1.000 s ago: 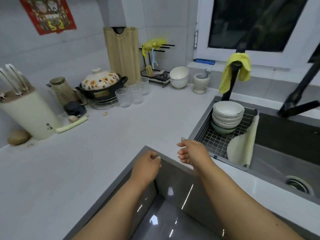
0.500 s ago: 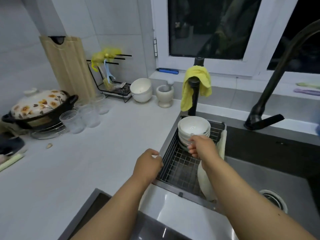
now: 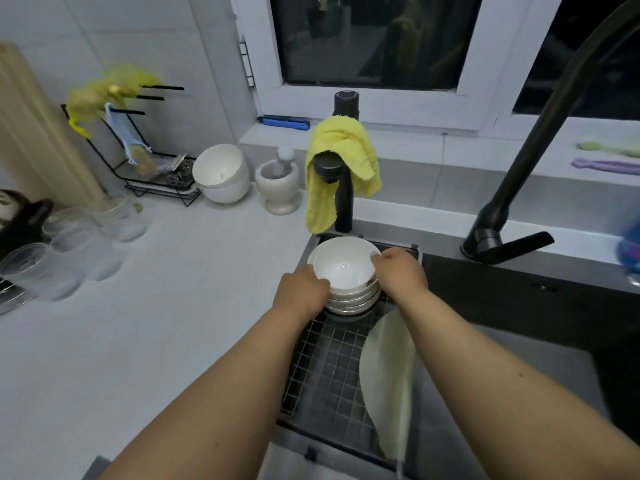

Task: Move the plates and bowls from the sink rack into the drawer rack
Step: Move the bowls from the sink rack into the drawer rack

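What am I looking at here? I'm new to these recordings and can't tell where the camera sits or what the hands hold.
There is no machine here: a person wears one camera on the head, looking down at their own arms. The left hand and right hand grip opposite sides of a stack of white bowls that sits on a wire rack over the sink. A pale plate leans on edge in the rack beside them. On the counter stand clear cups, two more bowls and a mortar. A yellow cloth hangs over a black tap.
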